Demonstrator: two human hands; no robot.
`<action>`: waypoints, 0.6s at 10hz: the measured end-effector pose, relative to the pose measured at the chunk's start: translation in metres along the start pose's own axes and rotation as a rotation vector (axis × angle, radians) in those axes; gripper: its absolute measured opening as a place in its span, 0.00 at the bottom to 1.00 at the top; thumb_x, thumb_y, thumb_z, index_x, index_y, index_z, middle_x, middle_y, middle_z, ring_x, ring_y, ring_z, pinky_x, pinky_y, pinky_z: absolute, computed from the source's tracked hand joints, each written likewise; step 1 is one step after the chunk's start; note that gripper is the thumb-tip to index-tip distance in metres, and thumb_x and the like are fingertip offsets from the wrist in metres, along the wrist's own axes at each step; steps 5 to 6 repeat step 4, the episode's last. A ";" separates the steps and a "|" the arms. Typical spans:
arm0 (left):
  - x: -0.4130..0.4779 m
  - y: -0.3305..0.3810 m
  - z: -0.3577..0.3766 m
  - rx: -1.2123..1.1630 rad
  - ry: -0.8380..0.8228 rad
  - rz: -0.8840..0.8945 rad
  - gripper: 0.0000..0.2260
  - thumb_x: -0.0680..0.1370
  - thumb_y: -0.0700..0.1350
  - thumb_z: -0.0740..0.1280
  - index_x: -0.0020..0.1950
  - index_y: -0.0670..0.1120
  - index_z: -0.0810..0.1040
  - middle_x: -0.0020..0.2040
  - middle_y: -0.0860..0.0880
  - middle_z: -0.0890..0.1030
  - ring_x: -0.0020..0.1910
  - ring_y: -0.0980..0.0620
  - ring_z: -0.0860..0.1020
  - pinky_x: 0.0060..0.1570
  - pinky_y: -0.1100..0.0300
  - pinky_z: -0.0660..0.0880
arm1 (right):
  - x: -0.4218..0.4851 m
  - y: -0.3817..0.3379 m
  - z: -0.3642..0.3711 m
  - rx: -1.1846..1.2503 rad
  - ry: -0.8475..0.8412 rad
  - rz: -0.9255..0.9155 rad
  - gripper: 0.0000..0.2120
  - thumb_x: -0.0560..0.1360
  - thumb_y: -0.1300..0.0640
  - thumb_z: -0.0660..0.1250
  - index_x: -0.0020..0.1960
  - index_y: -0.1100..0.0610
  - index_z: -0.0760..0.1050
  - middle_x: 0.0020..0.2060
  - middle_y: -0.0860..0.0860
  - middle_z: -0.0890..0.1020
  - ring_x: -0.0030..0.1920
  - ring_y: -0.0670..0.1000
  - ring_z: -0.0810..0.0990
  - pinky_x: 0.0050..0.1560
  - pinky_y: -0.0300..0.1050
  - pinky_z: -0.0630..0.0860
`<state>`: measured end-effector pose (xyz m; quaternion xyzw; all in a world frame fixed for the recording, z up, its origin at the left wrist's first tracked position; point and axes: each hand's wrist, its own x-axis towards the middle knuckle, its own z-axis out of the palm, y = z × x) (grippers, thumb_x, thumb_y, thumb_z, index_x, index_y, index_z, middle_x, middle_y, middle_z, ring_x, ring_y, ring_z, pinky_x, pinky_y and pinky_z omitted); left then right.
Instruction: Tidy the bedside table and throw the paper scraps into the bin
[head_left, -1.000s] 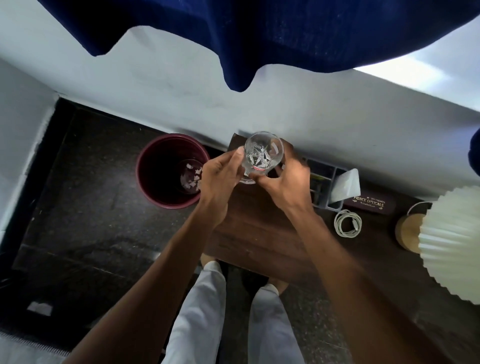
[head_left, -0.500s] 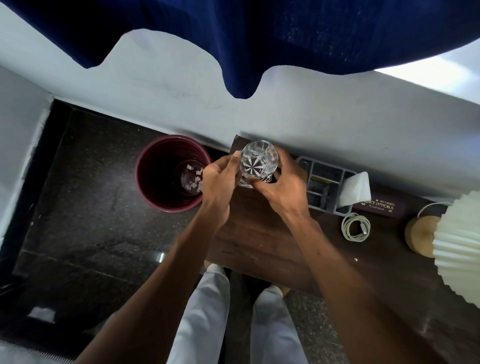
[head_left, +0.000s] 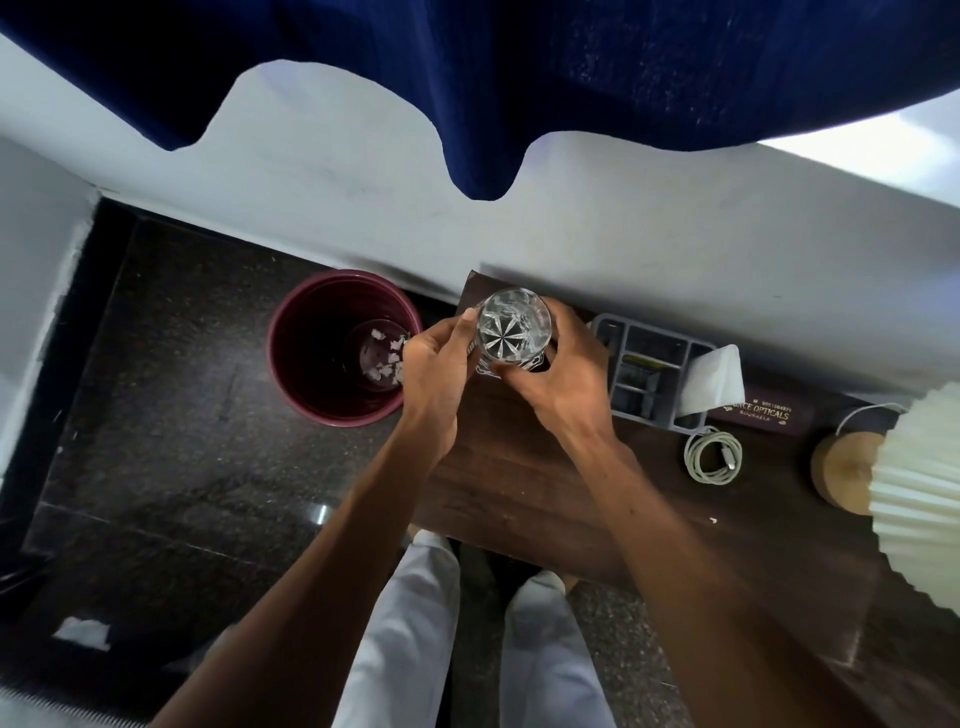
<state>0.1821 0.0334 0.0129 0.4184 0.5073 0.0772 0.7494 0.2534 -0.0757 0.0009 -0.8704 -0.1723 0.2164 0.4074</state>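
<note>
Left hand (head_left: 435, 366) and right hand (head_left: 569, 376), fingers curled round cut glass (head_left: 512, 332), its base hidden behind them, paper scraps (head_left: 385, 359) dim in bin (head_left: 304, 364), lamp (head_left: 924, 499) cropped

Base of glass (head_left: 513, 332) hidden behind my left hand (head_left: 436, 374) and right hand (head_left: 563, 387), lamp shade (head_left: 919, 493) cut by right edge, organiser (head_left: 655, 329) contents too dark to tell

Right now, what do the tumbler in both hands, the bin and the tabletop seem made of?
Tumbler: clear cut glass, by its star-cut base and glints. Bin: likely maroon plastic, smooth matte wall. Tabletop: dark wood or wood-look laminate, grain streaks showing.
</note>
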 end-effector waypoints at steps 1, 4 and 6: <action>0.001 0.000 -0.001 0.006 -0.002 -0.001 0.09 0.81 0.44 0.67 0.44 0.47 0.85 0.39 0.53 0.86 0.41 0.59 0.83 0.52 0.58 0.79 | 0.000 -0.001 0.001 -0.018 0.003 -0.008 0.36 0.63 0.49 0.82 0.66 0.56 0.73 0.58 0.51 0.82 0.58 0.49 0.81 0.60 0.49 0.80; -0.011 -0.006 0.001 0.071 0.053 0.103 0.12 0.83 0.51 0.62 0.46 0.57 0.84 0.46 0.57 0.87 0.52 0.57 0.84 0.59 0.54 0.78 | -0.011 -0.001 -0.002 -0.108 -0.059 0.022 0.50 0.63 0.50 0.82 0.77 0.58 0.60 0.69 0.55 0.74 0.69 0.53 0.73 0.68 0.49 0.75; -0.011 -0.006 0.001 0.071 0.053 0.103 0.12 0.83 0.51 0.62 0.46 0.57 0.84 0.46 0.57 0.87 0.52 0.57 0.84 0.59 0.54 0.78 | -0.011 -0.001 -0.002 -0.108 -0.059 0.022 0.50 0.63 0.50 0.82 0.77 0.58 0.60 0.69 0.55 0.74 0.69 0.53 0.73 0.68 0.49 0.75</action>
